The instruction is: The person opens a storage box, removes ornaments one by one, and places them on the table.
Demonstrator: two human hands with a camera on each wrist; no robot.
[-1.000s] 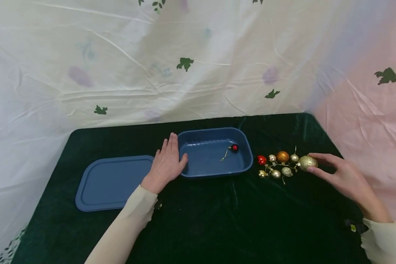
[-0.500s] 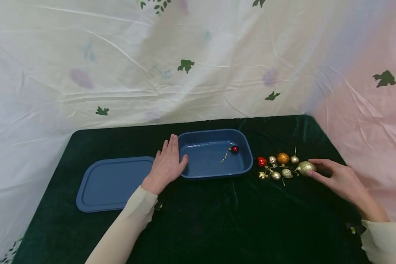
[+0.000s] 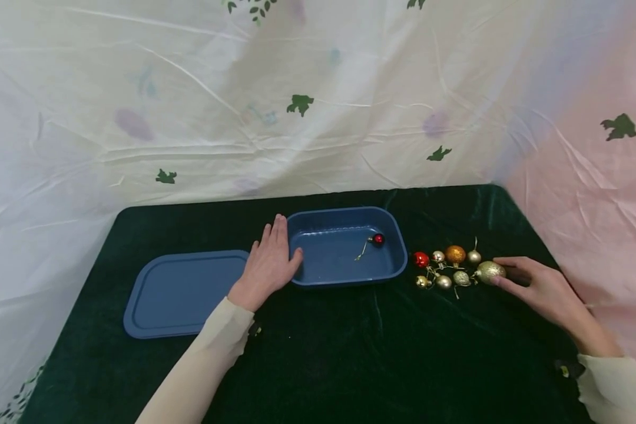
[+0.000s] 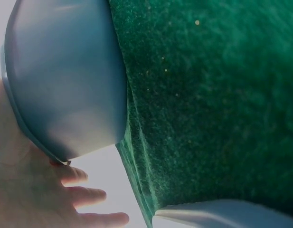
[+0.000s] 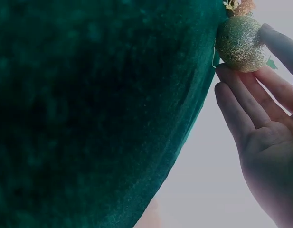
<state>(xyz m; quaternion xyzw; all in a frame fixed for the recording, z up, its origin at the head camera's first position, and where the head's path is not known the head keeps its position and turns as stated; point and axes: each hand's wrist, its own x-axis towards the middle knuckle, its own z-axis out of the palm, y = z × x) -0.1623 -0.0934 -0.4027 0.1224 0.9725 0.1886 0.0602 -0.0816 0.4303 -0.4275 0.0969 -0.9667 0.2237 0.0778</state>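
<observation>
My left hand (image 3: 265,265) lies along the left end of a blue box (image 3: 344,280), its fingers straight and its thumb at the rim. In the left wrist view the box's outer wall (image 4: 65,80) rises beside that hand (image 4: 32,185). One dark red bauble (image 3: 378,239) with a gold string rests inside the box. At the right my right hand (image 3: 548,288) pinches a large gold glitter bauble (image 3: 490,272) between thumb and fingers. The right wrist view shows the same bauble (image 5: 242,43) against the fingertips (image 5: 222,71).
Several small baubles lie clustered between box and right hand, including a red one (image 3: 421,259), an orange one (image 3: 455,254) and a pale gold one (image 3: 443,282). A blue lid (image 3: 185,294) lies left of the box on the dark green cloth (image 3: 350,353). Fabric hangs behind the table.
My right hand and the large gold bauble have shifted slightly toward the near side and left, closer to the cluster. The left hand and box have stayed in place.
</observation>
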